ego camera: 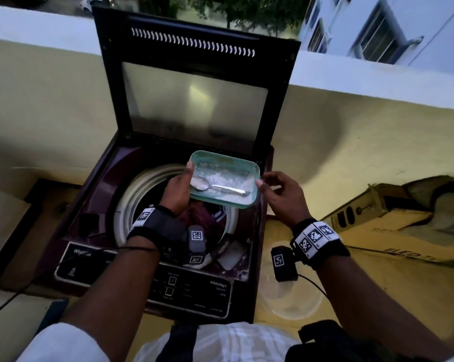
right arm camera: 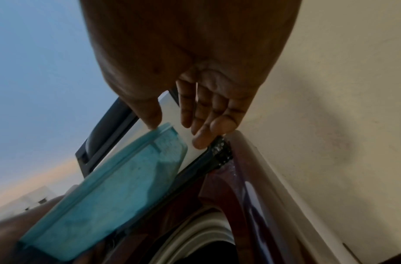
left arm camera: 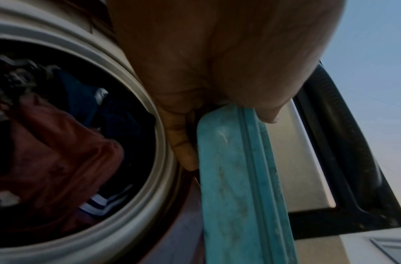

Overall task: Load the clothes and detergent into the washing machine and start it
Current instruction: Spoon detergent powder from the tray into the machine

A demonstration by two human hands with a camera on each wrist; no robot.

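A top-loading washing machine (ego camera: 95,205) stands with its lid (ego camera: 194,82) raised. Dark red and striped clothes (ego camera: 202,218) (left arm camera: 59,151) lie in the drum. My left hand (ego camera: 177,189) grips the left edge of a teal plastic tray (ego camera: 222,163) (left arm camera: 235,178) (right arm camera: 109,189), thumb on its rim and fingers (left arm camera: 181,142) underneath, over the drum. White detergent powder (ego camera: 215,176) and a metal spoon (ego camera: 215,186) lie in the tray. My right hand (ego camera: 278,194) (right arm camera: 179,121) hovers at the tray's right edge, thumb tip touching the rim, fingers (right arm camera: 208,128) loosely spread, holding nothing.
The control panel (ego camera: 173,286) faces me at the machine's front. A yellow parapet wall (ego camera: 50,100) rises behind the machine. A cardboard box (ego camera: 377,218) with cloth over it lies at the right. A clear round container (ego camera: 291,296) sits on the floor beside the machine.
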